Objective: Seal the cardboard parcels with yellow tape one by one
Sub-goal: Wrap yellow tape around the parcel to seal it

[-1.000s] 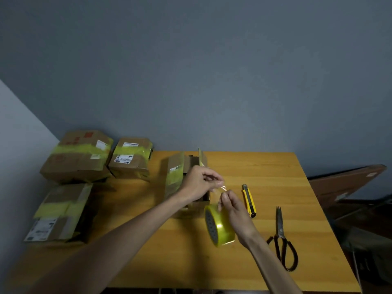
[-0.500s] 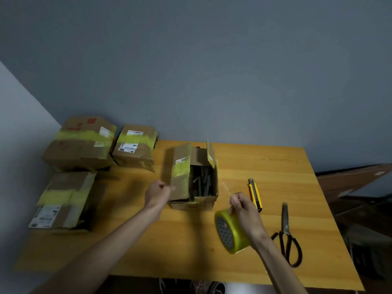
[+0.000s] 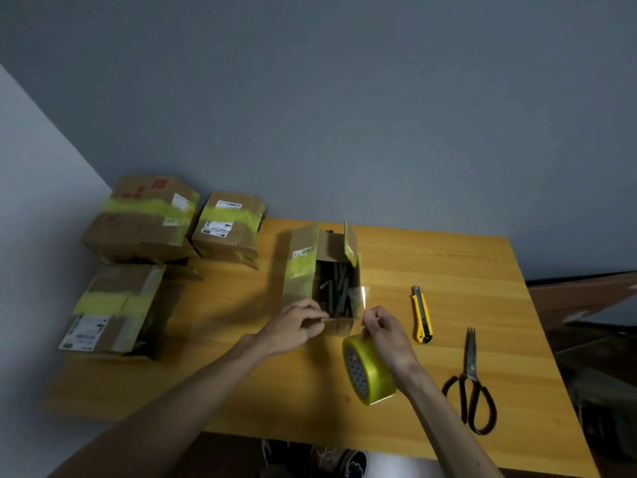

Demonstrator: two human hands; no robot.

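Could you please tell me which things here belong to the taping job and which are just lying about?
In the job: open box, tape, left hand, right hand.
Lying about: knife, scissors, taped boxes at the left, already sealed.

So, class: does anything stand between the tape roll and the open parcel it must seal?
Nothing lies between tape roll and open parcel; its left flap and right flap stand upright, though.

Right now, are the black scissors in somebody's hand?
No, the black-handled metal scissors lie untouched on the wooden table, beside the yellow utility knife.
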